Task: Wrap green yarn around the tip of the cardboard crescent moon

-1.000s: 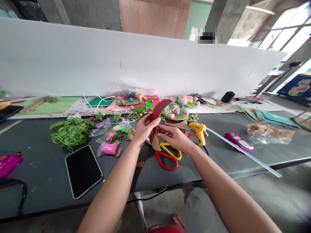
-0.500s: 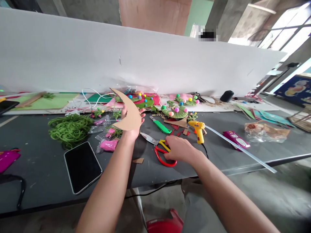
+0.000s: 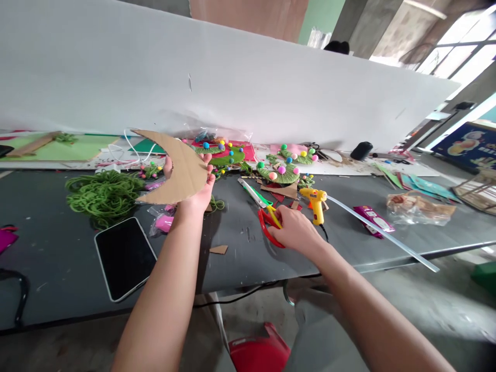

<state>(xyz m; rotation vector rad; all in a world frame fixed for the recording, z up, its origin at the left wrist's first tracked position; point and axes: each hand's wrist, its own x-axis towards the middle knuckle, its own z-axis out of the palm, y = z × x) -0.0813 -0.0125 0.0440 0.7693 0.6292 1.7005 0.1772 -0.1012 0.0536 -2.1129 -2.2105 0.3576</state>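
A brown cardboard crescent (image 3: 189, 173) is held up in my left hand (image 3: 198, 200), the thumb on its inner curve and the fingers behind its outer edge. My right hand (image 3: 299, 228) grips the scissors (image 3: 264, 223) by their red and yellow handles, low over the table. The blades look closed and point away to the left, lying across the green utility knife (image 3: 265, 200), which they partly cover. A small cardboard scrap (image 3: 219, 249) lies between my forearms. Just right of my right hand stands a yellow glue gun (image 3: 316, 204) with a long clear glue stick.
Green yarn (image 3: 106, 196) and a tablet (image 3: 126, 258) lie on the left of the dark table (image 3: 240, 268). Leaf shapes with pompoms (image 3: 281, 173) sit at the back before a white board (image 3: 251, 88). A purple packet (image 3: 374, 221) and a plastic bag (image 3: 420, 208) are at right.
My left hand has moved left with the crescent and turned it more face-on. The scissors have shifted away from me, their blades swinging over the utility knife and coming together.
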